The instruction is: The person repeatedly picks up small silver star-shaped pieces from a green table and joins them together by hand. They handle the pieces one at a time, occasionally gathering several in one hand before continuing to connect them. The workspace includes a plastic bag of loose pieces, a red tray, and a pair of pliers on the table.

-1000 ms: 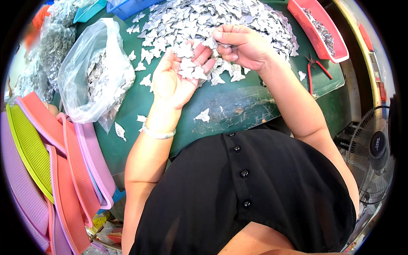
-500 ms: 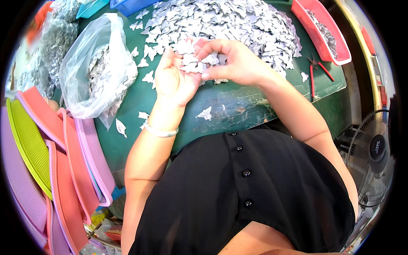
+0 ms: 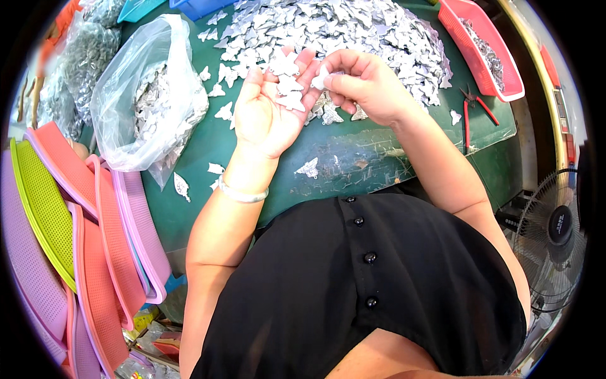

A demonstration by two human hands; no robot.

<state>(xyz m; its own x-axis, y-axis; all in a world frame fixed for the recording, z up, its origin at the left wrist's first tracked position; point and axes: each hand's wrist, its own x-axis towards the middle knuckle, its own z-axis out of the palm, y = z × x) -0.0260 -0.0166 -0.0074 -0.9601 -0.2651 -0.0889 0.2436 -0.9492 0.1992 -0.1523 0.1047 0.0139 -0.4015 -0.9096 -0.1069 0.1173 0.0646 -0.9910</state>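
Observation:
Palm up, my left hand (image 3: 268, 120) carries several silver butterfly charms (image 3: 290, 85) along its palm and fingers, which are only loosely curled. Just to its right, my right hand (image 3: 366, 85) pinches one butterfly charm (image 3: 320, 77) between thumb and forefinger. More loose charms (image 3: 330, 112) lie on the table below the right hand. A large pile of the same charms (image 3: 341, 31) spreads out behind both hands. A single charm (image 3: 308, 167) rests closer to me, near the table's front edge.
A clear plastic bag (image 3: 113, 120) of charms stands at the left, with stacked plastic baskets (image 3: 107, 271) below it. On the right are red-handled pliers (image 3: 467, 126), a pink basket (image 3: 454, 28) of small metal parts and a fan (image 3: 549, 234). The green table (image 3: 221, 148) has a worn front edge.
My right hand has lifted away from the left palm and now pinches one charm. The left fingers have opened out, showing charms in a row. The view has shifted slightly.

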